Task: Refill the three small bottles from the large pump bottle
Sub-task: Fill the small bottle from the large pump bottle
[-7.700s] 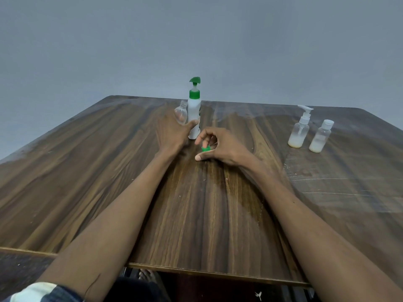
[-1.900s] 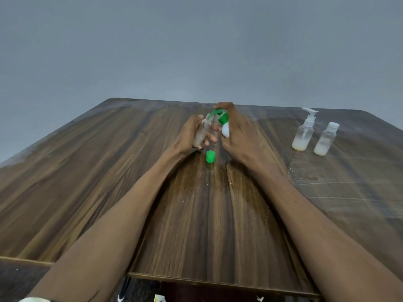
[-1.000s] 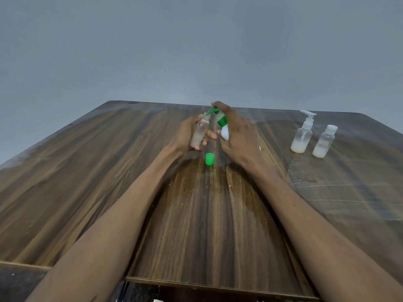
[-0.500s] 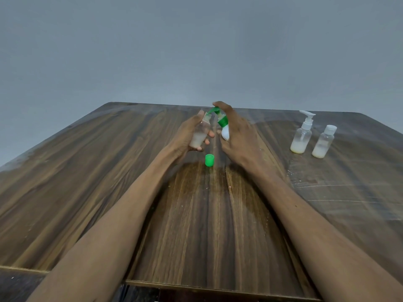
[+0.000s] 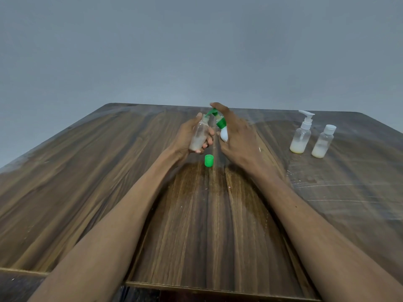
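Above a wooden counter (image 5: 87,192), the left hand (image 5: 187,138) grips a small clear bottle (image 5: 199,136), uncapped, with a little white liquid at its base. The right hand (image 5: 237,140) is wrapped around the tilted white pump bottle (image 5: 222,129), its green nozzle at the small bottle's mouth. A green cap (image 5: 209,160) sits below. Two more small bottles (partly filled), one pump-topped (image 5: 302,134) and one capped (image 5: 323,141), stand at right.

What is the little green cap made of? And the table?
The green cap looks like smooth plastic: bright, even colour, moulded round shape. The table looks like wood or wood-look laminate: brown grain streaks with a slight sheen. Which one, I cannot tell.
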